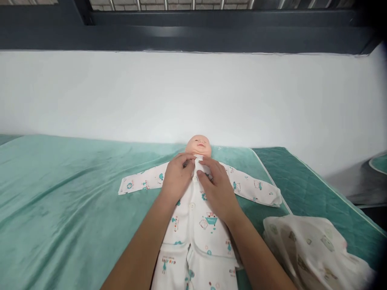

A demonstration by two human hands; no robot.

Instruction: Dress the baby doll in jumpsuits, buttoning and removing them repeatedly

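A baby doll (198, 146) lies on its back in the middle, its bald head towards the wall. It wears a white printed baby shirt (208, 229) with both sleeves spread out sideways and a buttoned front. White printed baby pants (208, 272) lie below the shirt's hem. Just under the doll's chin, my left hand (179, 175) pinches the shirt's front edge near the collar. Opposite it, my right hand (218, 187) has its fingers bent on the other side of the same edge. My fingers partly hide the collar and top fastening.
A light green sheet (75, 209) with folds covers the bed, and a darker green quilted cover (314, 189) shows at right. A crumpled white printed cloth (317, 245) lies near my right forearm. The white wall (181, 96) rises behind the doll's head, below a dark window frame (193, 36).
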